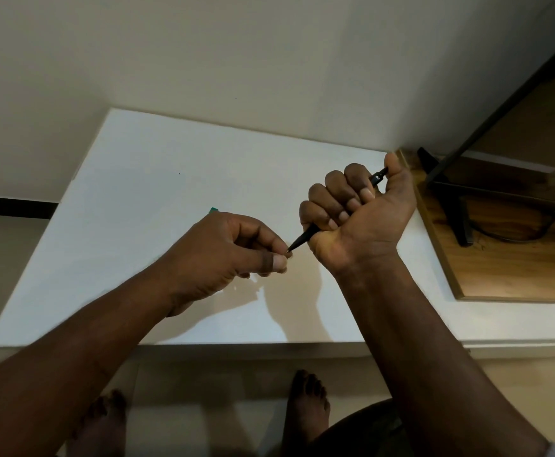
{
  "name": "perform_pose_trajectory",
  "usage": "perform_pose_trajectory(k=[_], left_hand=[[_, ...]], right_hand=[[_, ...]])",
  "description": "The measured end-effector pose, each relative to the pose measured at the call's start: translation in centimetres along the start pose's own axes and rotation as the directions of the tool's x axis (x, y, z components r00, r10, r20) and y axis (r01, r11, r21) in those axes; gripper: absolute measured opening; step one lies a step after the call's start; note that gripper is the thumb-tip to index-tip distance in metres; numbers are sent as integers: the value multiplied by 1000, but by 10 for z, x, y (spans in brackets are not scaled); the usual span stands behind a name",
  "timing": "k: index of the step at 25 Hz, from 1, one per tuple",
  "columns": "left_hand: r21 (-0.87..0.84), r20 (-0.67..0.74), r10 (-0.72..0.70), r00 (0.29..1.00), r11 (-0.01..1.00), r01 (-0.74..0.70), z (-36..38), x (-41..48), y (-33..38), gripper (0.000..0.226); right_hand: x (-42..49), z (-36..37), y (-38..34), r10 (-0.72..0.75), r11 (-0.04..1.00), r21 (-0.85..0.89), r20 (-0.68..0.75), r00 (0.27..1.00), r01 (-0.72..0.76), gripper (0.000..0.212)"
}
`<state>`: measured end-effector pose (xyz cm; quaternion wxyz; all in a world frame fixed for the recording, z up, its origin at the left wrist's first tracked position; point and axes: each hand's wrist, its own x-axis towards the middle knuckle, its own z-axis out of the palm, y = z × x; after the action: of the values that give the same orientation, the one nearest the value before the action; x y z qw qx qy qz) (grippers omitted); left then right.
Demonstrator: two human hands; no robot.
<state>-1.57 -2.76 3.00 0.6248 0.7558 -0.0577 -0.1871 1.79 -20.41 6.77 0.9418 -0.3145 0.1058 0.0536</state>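
My right hand (358, 212) grips a slim black pen (304, 239) in a fist above the white table (137, 192), with the thumb on its upper end. The pen's pointed end sticks out of the fist toward the lower left. My left hand (230, 255) pinches that tip between thumb and forefinger. A small green object (213, 211) peeks out just behind my left hand; most of it is hidden.
A wooden board (500, 258) lies at the table's right side with a black monitor stand (450, 192) and a cable on it. The wall rises behind the table. My bare feet (309, 410) stand on the floor below the table's front edge.
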Motion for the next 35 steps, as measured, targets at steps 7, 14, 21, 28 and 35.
perform_pose_trajectory(k=[7, 14, 21, 28, 35], left_hand=[[106, -44, -71, 997, 991, 75, 0, 3, -3, 8], [145, -65, -107, 992, 983, 115, 2, 4, -7, 8], [125, -50, -67, 997, 989, 73, 3, 3, -7, 9], [62, -58, -61, 996, 996, 64, 4, 3, -5, 7], [-45, -11, -162, 987, 986, 161, 7, 1, -1, 13]], right_hand=[[-6, 10, 6, -59, 959, -250, 278, 959, 132, 62], [-5, 9, 13, -61, 924, -338, 334, 941, 180, 54], [-6, 9, 11, -90, 936, -303, 289, 953, 180, 56], [-5, 8, 8, -108, 940, -285, 276, 955, 188, 57], [-5, 8, 10, -117, 919, -322, 330, 937, 228, 55]])
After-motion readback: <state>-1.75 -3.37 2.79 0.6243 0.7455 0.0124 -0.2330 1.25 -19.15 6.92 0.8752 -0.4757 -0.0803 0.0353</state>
